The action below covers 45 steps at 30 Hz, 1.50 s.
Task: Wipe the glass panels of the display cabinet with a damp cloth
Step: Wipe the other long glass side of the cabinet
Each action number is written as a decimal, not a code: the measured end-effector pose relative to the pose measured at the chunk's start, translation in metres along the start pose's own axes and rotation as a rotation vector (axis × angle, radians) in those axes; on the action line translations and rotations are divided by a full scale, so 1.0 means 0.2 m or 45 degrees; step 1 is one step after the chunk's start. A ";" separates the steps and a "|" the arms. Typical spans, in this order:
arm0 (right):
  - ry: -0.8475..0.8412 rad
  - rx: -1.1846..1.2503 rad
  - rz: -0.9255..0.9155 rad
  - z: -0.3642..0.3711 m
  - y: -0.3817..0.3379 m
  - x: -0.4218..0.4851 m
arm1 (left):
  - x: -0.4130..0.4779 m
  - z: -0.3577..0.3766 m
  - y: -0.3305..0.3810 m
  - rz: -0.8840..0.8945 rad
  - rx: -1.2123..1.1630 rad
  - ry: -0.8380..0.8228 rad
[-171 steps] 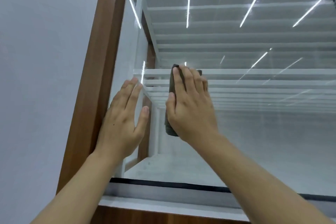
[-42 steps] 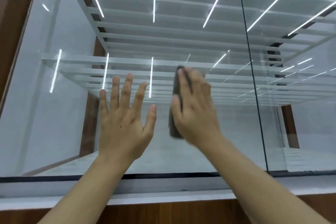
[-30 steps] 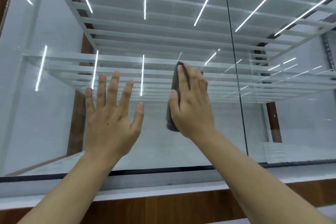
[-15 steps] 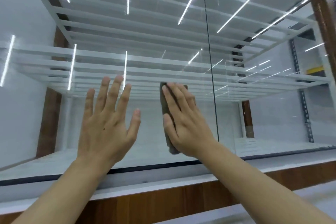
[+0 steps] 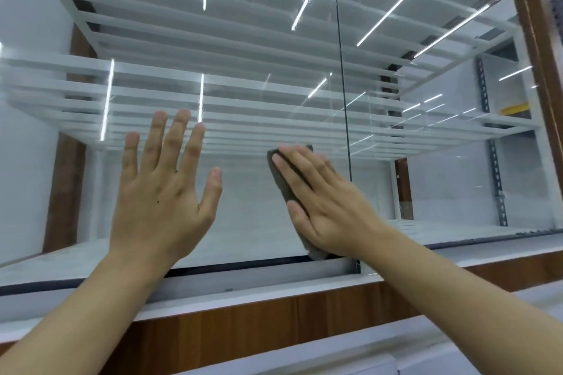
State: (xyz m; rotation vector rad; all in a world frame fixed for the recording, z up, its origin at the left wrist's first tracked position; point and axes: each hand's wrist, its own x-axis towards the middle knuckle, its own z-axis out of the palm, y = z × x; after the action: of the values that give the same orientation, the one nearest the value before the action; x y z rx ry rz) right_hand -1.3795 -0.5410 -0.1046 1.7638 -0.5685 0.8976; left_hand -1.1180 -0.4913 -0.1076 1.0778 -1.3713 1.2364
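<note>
The display cabinet's left glass panel (image 5: 249, 39) fills most of the head view, with light strips mirrored in it. My right hand (image 5: 329, 207) lies flat with straight fingers and presses a folded dark grey cloth (image 5: 278, 170) against the lower right part of that panel, close to the dark vertical seam (image 5: 341, 70) where the right glass panel (image 5: 441, 176) begins. The cloth shows along the hand's left edge and below the palm; the rest is hidden under the hand. My left hand (image 5: 164, 192) is spread flat against the same panel, further left, holding nothing.
A white sill and black bottom track (image 5: 243, 265) run below the glass, with a wooden band (image 5: 259, 332) under them. White shelves (image 5: 213, 85) sit inside the cabinet. A wooden frame post (image 5: 539, 55) bounds the right side.
My right hand and the cloth have slid right and down on the glass, now near the seam and the bottom track. The view has shifted right along the cabinet. My left hand stays spread on the panel.
</note>
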 end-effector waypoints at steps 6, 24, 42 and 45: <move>0.000 0.070 0.044 0.00 0.03 0.01 | 0.01 0.00 -0.01 0.001 -0.029 -0.005; -0.297 0.232 -1.015 -0.04 -0.07 0.10 | -0.06 -0.08 -0.12 0.061 -0.220 0.089; -0.232 0.532 -1.139 0.08 -0.89 0.69 | -0.32 -0.54 -0.96 -0.031 0.250 -0.121; -0.222 0.541 -1.131 0.09 -1.02 0.78 | -0.36 -0.61 -1.04 0.023 0.334 -0.141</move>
State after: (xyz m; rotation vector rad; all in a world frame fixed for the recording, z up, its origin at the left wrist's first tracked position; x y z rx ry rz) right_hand -1.1299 -0.4794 -0.1024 2.1871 0.3425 0.2365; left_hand -0.8918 -0.3884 -0.1457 1.3346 -1.3278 1.4162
